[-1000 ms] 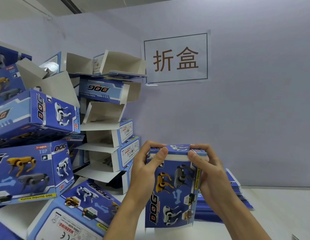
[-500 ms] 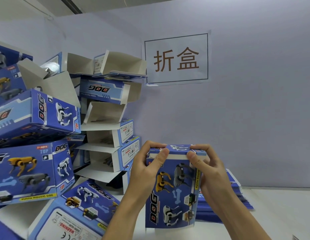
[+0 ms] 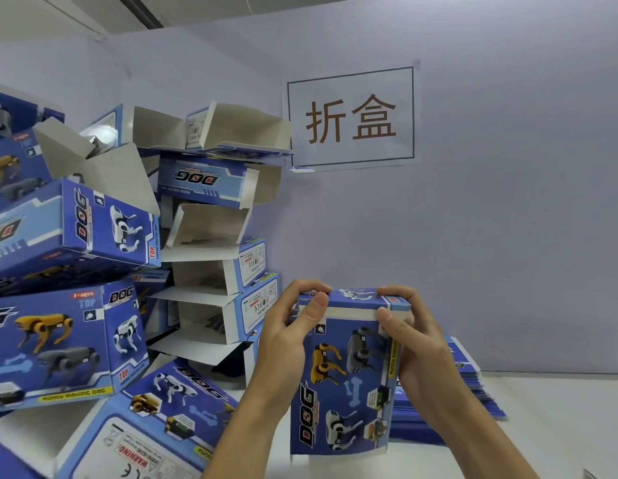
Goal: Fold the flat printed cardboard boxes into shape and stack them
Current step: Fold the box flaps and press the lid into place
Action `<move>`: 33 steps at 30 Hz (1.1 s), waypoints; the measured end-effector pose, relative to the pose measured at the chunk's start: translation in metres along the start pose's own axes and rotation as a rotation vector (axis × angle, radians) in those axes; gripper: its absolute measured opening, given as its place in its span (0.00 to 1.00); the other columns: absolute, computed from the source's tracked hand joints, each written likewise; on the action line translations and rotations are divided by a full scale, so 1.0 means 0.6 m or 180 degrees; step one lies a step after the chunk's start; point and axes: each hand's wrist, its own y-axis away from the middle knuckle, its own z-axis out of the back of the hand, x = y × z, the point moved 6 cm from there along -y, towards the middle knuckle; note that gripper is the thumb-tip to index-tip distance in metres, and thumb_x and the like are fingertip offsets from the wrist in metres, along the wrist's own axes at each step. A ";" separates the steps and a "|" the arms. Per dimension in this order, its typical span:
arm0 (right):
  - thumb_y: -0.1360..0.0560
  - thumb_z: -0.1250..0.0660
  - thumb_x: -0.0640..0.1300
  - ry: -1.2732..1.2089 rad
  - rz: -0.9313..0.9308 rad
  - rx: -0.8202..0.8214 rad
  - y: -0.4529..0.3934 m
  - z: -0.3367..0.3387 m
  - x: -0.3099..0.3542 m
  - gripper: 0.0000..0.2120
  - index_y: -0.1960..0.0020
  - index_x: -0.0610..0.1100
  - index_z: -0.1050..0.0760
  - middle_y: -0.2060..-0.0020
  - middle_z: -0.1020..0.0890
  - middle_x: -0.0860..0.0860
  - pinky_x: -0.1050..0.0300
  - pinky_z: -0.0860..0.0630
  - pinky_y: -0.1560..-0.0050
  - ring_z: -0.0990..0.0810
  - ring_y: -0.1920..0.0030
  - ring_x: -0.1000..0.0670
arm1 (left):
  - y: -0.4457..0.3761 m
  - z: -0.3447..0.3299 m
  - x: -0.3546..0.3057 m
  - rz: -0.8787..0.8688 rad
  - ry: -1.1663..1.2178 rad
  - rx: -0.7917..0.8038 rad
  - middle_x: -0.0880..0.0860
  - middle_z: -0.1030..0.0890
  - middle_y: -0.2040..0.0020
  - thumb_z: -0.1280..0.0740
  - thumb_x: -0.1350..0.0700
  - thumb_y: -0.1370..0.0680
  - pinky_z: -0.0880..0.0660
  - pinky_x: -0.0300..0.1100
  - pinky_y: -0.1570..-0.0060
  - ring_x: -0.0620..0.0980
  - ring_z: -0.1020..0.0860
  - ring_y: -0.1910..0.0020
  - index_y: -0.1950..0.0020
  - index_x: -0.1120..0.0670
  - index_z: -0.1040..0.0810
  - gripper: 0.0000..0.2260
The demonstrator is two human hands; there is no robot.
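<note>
Both hands, left hand (image 3: 283, 340) and right hand (image 3: 409, 344), clamp the upright box (image 3: 345, 375), thumbs pressing its twelve-o'clock lid flap (image 3: 356, 294) closed, likely to seat it.

a packing workroom. folded toy boxes (image 3: 93, 340) pile against a bare wall (image 3: 508, 236). a printed sign (image 3: 350, 117) hangs there.

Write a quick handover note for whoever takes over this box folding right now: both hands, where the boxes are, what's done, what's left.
Left hand and right hand both grip the upright blue printed cardboard box on the white table, thumbs at its top flap.
Done: this box is shaped; many folded blue boxes are piled at left.
Left: finish closing the top flap, add the box to the pile, then fold the stack of flat blue cardboard blanks behind the right hand.
</note>
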 end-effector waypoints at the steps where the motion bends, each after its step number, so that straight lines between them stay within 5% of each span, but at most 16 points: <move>1: 0.31 0.30 0.49 -0.0054 -0.0017 0.0031 -0.001 0.001 -0.001 0.12 0.47 0.52 0.22 0.44 0.18 0.39 0.44 0.17 0.58 0.15 0.48 0.38 | 0.000 0.002 0.001 0.0022 0.0039 0.0014 0.52 0.16 0.51 0.32 0.45 0.26 0.16 0.48 0.60 0.57 0.15 0.49 0.51 0.47 0.20 0.08; 4: 0.29 0.31 0.51 -0.0072 -0.0027 0.0055 0.000 0.000 0.002 0.12 0.47 0.50 0.21 0.44 0.18 0.40 0.36 0.19 0.50 0.16 0.46 0.39 | -0.001 0.009 0.005 0.0088 0.0123 0.0071 0.55 0.17 0.46 0.28 0.46 0.25 0.17 0.52 0.57 0.59 0.16 0.48 0.52 0.48 0.19 0.07; 9: 0.32 0.28 0.51 0.0177 0.0098 0.0074 0.003 -0.012 0.016 0.09 0.52 0.54 0.19 0.47 0.17 0.41 0.50 0.18 0.60 0.15 0.47 0.42 | -0.006 0.015 0.008 -0.0022 0.0178 0.0084 0.51 0.17 0.47 0.34 0.50 0.25 0.18 0.46 0.61 0.57 0.16 0.48 0.53 0.50 0.20 0.05; 12: 0.31 0.22 0.48 0.0138 0.0090 0.0118 0.002 -0.014 0.015 0.10 0.52 0.52 0.20 0.46 0.18 0.40 0.45 0.18 0.57 0.16 0.47 0.40 | -0.007 0.014 0.007 -0.0085 0.0070 0.0121 0.51 0.18 0.48 0.35 0.51 0.25 0.18 0.46 0.59 0.57 0.16 0.49 0.54 0.50 0.21 0.05; 14: 0.31 0.28 0.47 0.0087 0.0016 0.0175 0.002 -0.011 0.012 0.09 0.51 0.51 0.21 0.44 0.19 0.38 0.41 0.18 0.54 0.17 0.46 0.38 | -0.007 0.012 0.008 -0.0099 -0.0017 0.0132 0.51 0.18 0.49 0.35 0.51 0.25 0.19 0.46 0.60 0.56 0.15 0.49 0.55 0.50 0.21 0.05; 25: 0.30 0.30 0.46 0.0118 -0.0142 0.0364 0.003 -0.004 0.012 0.12 0.46 0.51 0.21 0.42 0.19 0.39 0.45 0.18 0.56 0.17 0.44 0.40 | -0.005 0.008 0.010 0.0011 -0.0018 -0.0006 0.56 0.18 0.46 0.32 0.53 0.24 0.19 0.46 0.63 0.57 0.16 0.48 0.56 0.47 0.20 0.02; 33: 0.28 0.23 0.48 0.0238 0.0134 0.0258 0.004 -0.022 0.018 0.15 0.43 0.52 0.22 0.49 0.18 0.44 0.42 0.18 0.54 0.16 0.48 0.43 | -0.006 0.008 -0.005 -0.0013 -0.0295 -0.0102 0.60 0.18 0.45 0.27 0.41 0.31 0.19 0.47 0.63 0.57 0.14 0.52 0.57 0.44 0.22 0.11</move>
